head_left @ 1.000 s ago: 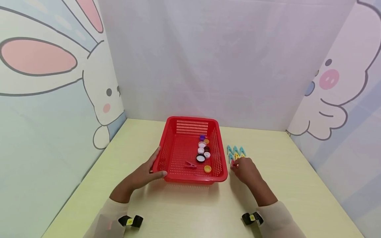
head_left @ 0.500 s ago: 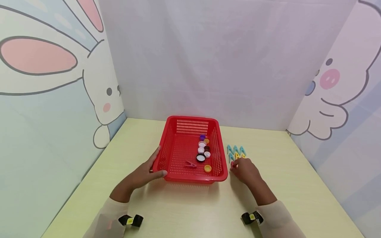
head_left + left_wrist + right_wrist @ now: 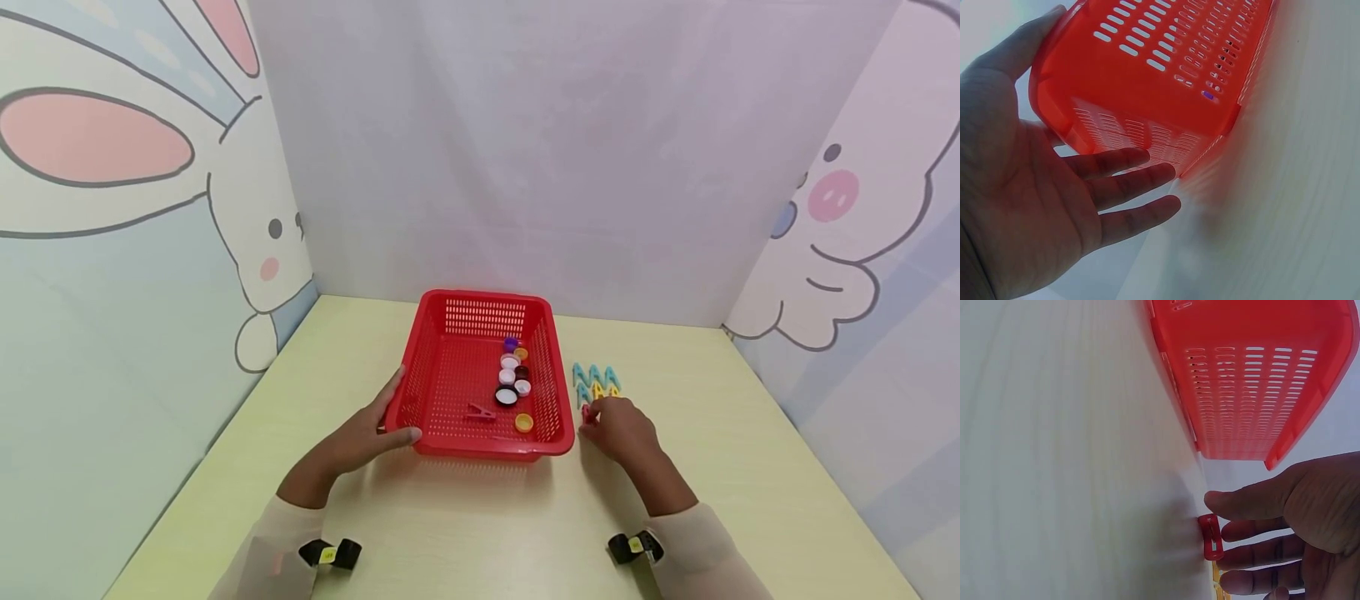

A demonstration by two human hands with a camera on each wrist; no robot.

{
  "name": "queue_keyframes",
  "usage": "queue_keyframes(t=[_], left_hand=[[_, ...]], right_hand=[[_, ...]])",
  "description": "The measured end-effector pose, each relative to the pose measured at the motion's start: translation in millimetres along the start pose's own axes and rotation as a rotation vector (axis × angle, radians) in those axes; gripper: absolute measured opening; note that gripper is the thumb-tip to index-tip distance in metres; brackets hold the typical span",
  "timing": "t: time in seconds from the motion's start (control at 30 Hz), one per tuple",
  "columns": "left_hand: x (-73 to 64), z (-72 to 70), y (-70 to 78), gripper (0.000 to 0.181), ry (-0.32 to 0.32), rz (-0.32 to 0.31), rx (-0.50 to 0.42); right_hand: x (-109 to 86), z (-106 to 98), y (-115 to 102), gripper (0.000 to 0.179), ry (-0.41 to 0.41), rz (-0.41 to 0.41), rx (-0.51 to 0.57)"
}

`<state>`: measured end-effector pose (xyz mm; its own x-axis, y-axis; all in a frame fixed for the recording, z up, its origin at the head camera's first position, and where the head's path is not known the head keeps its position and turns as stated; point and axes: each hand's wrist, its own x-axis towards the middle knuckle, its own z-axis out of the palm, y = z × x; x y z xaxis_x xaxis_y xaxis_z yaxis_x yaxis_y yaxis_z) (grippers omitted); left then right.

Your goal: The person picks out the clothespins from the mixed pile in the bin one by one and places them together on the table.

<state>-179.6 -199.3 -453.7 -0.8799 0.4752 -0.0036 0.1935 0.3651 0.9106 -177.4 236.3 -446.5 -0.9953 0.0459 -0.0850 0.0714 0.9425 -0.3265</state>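
A red plastic basket point(image 3: 487, 454) stands on the table, with bottle caps and a dark pink clothespin point(image 3: 480, 413) inside. My left hand point(image 3: 356, 440) rests at its near left corner, thumb along the front rim and fingers on the left side. In the left wrist view, three fingers stretch out straight beside the basket wall. To the right of the basket, my right hand point(image 3: 619, 429) pinches a red clothespin point(image 3: 1211, 537) at the tabletop, between thumb and fingers. Just beyond it lie blue clothespins point(image 3: 594, 375) and yellow clothespins point(image 3: 597, 391) in rows, partly hidden by the hand.
Along the basket's right side sit several caps, among them a black-rimmed white cap point(image 3: 506, 396), a yellow cap point(image 3: 523, 423) and a purple cap point(image 3: 511, 343). A pale wall point(image 3: 525, 167) rises behind the table point(image 3: 465, 533), and cartoon-printed walls flank both sides.
The head view has shifted very slightly. Both hands, the basket and the clothespins keep almost the same places.
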Motion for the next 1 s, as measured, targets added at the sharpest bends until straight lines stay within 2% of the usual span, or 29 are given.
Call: queue_keyframes(t=[0.37, 0.57, 0.87, 1.0], left_hand=[[0.3, -0.2, 0.0, 0.125, 0.0, 0.002, 0.003], [0.0, 0.5, 0.1, 0.125, 0.002, 0.002, 0.009], [0.0, -0.2, 1.9, 0.126, -0.001, 0.008, 0.009], [0.4, 0.0, 2.0, 0.126, 0.001, 0.007, 0.012]], right_hand=[[-5.0, -8, -5, 0.044, 0.038, 0.028, -0.021], [-8.8, -14, -7, 0.048, 0.067, 0.043, -0.011], [-16.8, -29, -16, 0.047, 0.157, -0.034, 0.054], [-19.9, -36, -22, 0.044, 0.192, -0.034, 0.056]])
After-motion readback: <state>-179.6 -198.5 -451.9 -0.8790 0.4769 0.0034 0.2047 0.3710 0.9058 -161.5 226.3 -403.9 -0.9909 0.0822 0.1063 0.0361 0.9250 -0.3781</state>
